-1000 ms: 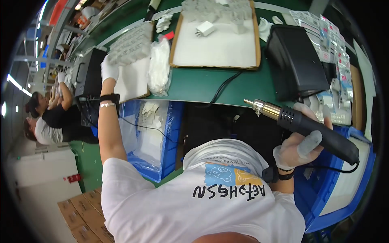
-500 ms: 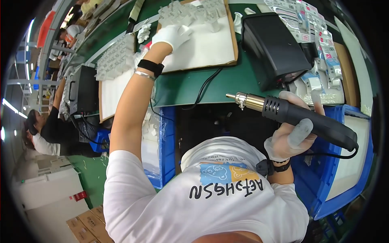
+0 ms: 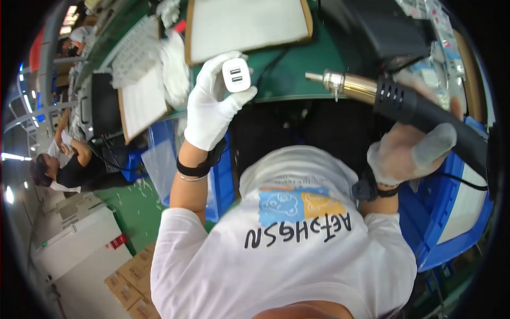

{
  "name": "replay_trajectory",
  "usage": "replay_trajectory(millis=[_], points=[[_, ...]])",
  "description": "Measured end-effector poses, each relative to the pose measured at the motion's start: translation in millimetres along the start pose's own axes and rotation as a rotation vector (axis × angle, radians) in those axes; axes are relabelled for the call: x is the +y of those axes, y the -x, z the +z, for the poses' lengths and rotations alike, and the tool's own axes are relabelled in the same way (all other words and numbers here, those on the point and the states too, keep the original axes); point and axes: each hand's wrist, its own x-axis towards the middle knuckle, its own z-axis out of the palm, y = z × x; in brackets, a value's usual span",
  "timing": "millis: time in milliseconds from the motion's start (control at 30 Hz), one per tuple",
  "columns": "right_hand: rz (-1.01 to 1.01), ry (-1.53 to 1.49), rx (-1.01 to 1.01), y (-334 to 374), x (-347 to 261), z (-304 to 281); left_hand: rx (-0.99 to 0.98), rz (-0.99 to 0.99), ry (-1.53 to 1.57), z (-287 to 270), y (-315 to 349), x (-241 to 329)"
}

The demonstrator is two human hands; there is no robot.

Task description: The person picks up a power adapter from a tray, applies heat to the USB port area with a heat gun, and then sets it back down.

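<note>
In my left hand (image 3: 204,117), in a white glove, a small white USB charger (image 3: 242,85) is held between thumb and fingers, its two USB ports facing me. It is above the table's near edge. My right hand (image 3: 406,151), in a thin whitish glove, grips a black hot-air gun (image 3: 411,106). The gun's metal nozzle (image 3: 314,76) points left, toward the charger but apart from it. A black cable runs from the gun's rear end.
A shallow cardboard tray with a white base (image 3: 249,26) lies ahead on the green table. Beside it are a black box (image 3: 380,40) and clear packages. Blue bins (image 3: 422,234) stand at right and left. Rows of white pieces (image 3: 133,61) and another person (image 3: 64,167) are at left.
My left hand has come back from the white pieces on the far tray, bringing the charger near me. The hot-air gun appears slightly farther right, and the view has shifted.
</note>
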Motion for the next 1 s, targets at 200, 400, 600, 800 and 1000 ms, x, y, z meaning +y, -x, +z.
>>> replay_trajectory(millis=[200, 400, 600, 800, 1000], points=[[-0.098, 0.184, -0.151, -1.5, 11.8, -9.6, -0.036, -0.113, 0.121, 28.4, 35.1, -30.3], [-0.178, 0.33, -0.39, 0.3, 11.6, -15.1, -0.048, -0.103, 0.086, 30.6, 47.8, -38.0], [-0.24, 0.315, -0.448, -1.5, 12.5, -12.9, -0.065, -0.069, -0.008, 33.2, 51.4, -34.7], [-0.304, 0.344, -0.51, -4.0, 4.3, -5.1, -0.089, -0.044, -0.06, 34.5, 51.2, -34.6], [-0.297, 0.31, -0.601, -6.7, 2.9, -5.4, -0.081, -0.029, -0.082, 36.4, 52.8, -35.5]])
